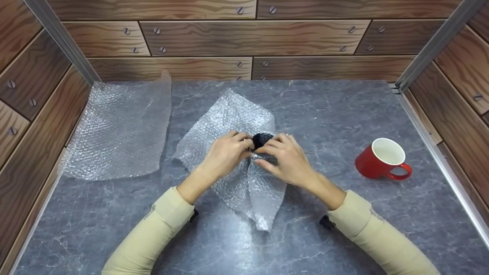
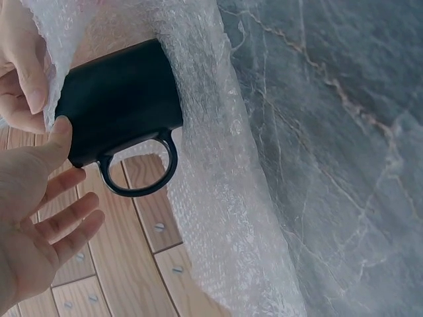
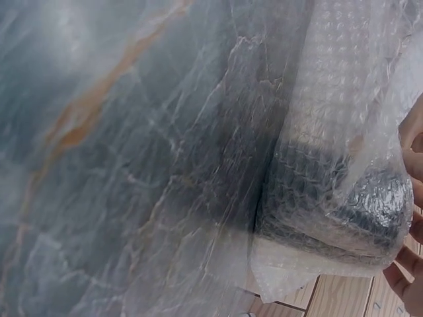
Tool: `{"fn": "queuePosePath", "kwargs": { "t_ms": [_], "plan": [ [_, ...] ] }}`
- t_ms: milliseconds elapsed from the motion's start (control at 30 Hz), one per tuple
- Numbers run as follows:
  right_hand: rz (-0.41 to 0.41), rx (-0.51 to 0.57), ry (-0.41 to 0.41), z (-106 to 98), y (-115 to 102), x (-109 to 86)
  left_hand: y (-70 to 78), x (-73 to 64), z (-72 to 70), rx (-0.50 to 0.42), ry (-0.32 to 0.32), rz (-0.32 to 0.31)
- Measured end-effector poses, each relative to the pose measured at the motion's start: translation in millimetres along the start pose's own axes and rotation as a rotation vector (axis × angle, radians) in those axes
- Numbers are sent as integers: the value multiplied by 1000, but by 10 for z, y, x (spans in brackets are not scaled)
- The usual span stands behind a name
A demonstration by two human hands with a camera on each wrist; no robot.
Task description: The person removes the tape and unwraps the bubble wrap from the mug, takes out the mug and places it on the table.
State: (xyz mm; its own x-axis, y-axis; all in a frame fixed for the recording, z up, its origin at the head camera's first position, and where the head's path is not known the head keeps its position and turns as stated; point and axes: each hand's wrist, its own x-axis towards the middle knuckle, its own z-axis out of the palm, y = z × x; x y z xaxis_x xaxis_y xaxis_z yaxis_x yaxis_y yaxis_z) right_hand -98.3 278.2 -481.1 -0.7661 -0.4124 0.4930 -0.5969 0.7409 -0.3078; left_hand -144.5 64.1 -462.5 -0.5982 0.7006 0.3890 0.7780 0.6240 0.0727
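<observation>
A black mug (image 2: 122, 96) stands on a sheet of bubble wrap (image 1: 229, 118) at mid-table, its dark opening showing between the two hands in the head view. My left hand (image 1: 227, 152) pinches the mug's rim, thumb outside, with the other fingers spread beside it in the left wrist view. The mug's handle (image 2: 139, 191) sticks out on that side, not covered. My right hand (image 1: 286, 158) grips a fold of the wrap at the rim. In the right wrist view the wrap lies round the mug's other side, the dark wall showing through.
To the left lies a second sheet of bubble wrap (image 1: 122, 130), spread flat. A red mug (image 1: 368, 162) with a white inside stands on the right of the grey marbled table (image 1: 324, 110). Wood-patterned walls (image 1: 248, 38) and metal rails enclose the table.
</observation>
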Motion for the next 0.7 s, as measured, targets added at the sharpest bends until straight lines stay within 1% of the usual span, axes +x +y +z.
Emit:
{"fn": "queuePosePath", "kwargs": {
  "t_ms": [233, 500, 700],
  "plan": [
    [20, 31, -2, -1, -18, 5, 1, 1, 1, -14, 8, 3],
    [7, 26, 22, -20, -38, -11, -4, -4, 20, -18, 17, 10],
    [-3, 29, 43, -41, -30, -27, -11, 3, 8, -19, 17, 18]
  ]
}}
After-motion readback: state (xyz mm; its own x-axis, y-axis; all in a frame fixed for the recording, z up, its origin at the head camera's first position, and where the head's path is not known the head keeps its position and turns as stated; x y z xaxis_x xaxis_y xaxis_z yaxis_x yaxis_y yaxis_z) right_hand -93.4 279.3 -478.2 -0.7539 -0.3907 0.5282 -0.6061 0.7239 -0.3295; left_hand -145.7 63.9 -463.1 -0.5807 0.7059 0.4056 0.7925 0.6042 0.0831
